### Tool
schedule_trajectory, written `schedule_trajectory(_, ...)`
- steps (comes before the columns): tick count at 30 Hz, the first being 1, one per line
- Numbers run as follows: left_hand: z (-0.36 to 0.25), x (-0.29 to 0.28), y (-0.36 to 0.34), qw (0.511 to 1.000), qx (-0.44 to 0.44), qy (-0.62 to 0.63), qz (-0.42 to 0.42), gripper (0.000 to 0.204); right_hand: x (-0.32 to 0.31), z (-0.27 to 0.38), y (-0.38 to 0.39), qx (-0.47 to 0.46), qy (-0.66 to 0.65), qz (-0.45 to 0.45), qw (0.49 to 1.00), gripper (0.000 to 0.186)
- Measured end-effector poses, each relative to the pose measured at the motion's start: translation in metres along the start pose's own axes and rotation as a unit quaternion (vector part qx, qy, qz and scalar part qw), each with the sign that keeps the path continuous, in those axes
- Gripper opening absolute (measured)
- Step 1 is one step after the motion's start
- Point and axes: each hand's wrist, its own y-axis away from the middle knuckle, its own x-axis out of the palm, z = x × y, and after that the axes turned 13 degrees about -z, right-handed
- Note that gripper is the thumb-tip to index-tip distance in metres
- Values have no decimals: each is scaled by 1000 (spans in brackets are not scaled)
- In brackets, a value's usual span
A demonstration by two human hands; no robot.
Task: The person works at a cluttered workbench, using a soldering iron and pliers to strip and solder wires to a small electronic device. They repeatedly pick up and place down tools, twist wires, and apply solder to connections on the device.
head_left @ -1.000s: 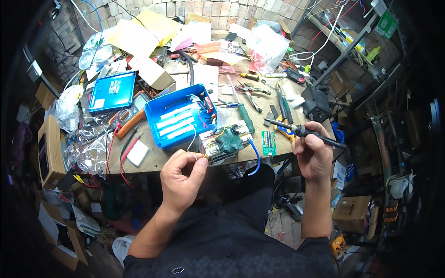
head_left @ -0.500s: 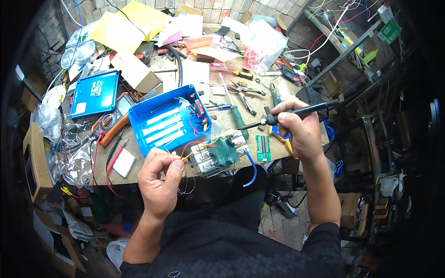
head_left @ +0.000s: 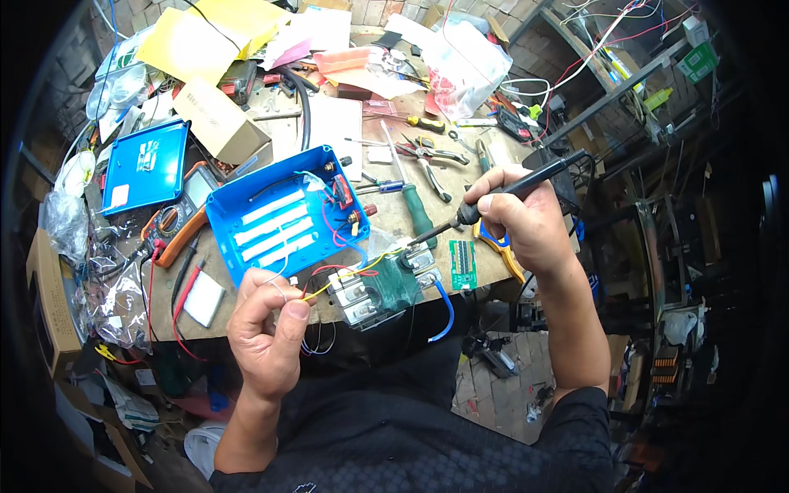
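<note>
My left hand (head_left: 265, 333) pinches thin wires (head_left: 316, 292), one yellow and one pale, left of a metal module (head_left: 354, 299) with a dark green wrapped middle and a blue cable (head_left: 445, 320) on its right. My right hand (head_left: 519, 209) grips a black soldering iron (head_left: 559, 166), its tip angled down at the yellow wire along the module's upper edge; whether they touch I cannot tell. Behind sits an open blue box (head_left: 242, 205) with white strips and wired terminals. A green circuit board (head_left: 463, 264) lies right of the module.
The cluttered workbench (head_left: 209, 322) holds a blue lid (head_left: 145, 168), an orange multimeter (head_left: 178, 218), a cardboard box (head_left: 217, 125), pliers (head_left: 436, 156), a green-handled screwdriver (head_left: 417, 215), yellow-handled cutters (head_left: 502, 253) and bagged parts (head_left: 122, 316). A metal shelf (head_left: 612, 64) stands at right.
My left hand has moved left and slightly down, drawing the yellow wire out. My right hand has moved up and left, swinging the iron's tip down to the module.
</note>
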Motion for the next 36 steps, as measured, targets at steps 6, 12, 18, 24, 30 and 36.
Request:
schedule_trajectory(6, -1, 1, -1, 1000, -2, -1, 9, 10, 0, 9, -5, -24, 35, 35, 998, 22)
schedule_trajectory(12, -1, -1, 1, 1000, 7, -25, 16, 11, 6, 19, -2, -92, 58, 72, 991, 18)
schedule_trajectory(18, -3, -3, 2, 999, 10, -29, 20, 11, 8, 22, 5, -117, 84, 65, 987, 17)
schedule_trajectory(24, 1, -8, 1, 999, -36, -12, 6, 9, 15, 33, 10, -104, 111, 54, 987, 17)
schedule_trajectory(30, 5, -1, -1, 991, -92, 89, -26, 7, 18, 43, 8, -111, 145, 66, 981, 23)
schedule_trajectory(36, 3, -6, -7, 997, -67, 31, 14, 8, 14, 39, 10, -66, 107, 46, 991, 18)
